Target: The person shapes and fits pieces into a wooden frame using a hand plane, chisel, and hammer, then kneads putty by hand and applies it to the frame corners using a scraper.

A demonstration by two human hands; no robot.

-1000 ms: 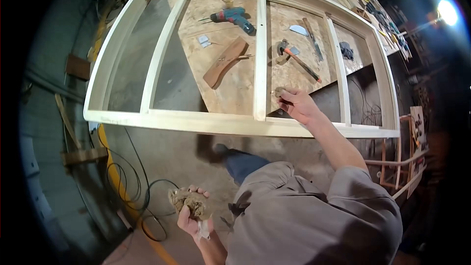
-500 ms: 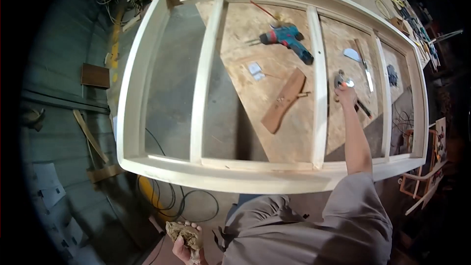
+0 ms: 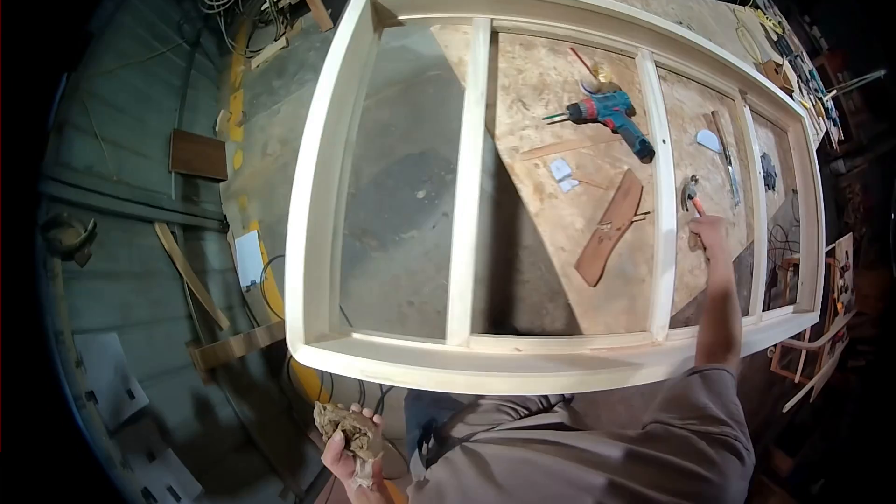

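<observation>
My right hand (image 3: 711, 235) reaches down through the pale wooden frame (image 3: 383, 369) and is closed on the handle of a claw hammer (image 3: 692, 192). The hammer's metal head and orange neck show beyond my fingers, low over the plywood board (image 3: 532, 187). At the lower left, my left hand (image 3: 353, 453) is closed around a crumpled brown wad (image 3: 347, 427), paper or cloth; I cannot tell which. Near the hammer lie a white half-round piece (image 3: 708, 140) and a long thin tool (image 3: 726, 159) with a metal blade.
Inside the frame's outline, a teal drill (image 3: 611, 117), a curved brown wooden piece (image 3: 610, 229) and small white packets (image 3: 563, 175) lie on the plywood. Crossbars (image 3: 471, 177) divide the frame. Cables lie on the floor at its near left. Wooden parts (image 3: 812, 313) stand at the right.
My right hand has come from beside the hammer's head to its handle and closed there. The view has shifted, so the frame appears farther right and lower. My left hand still holds the wad.
</observation>
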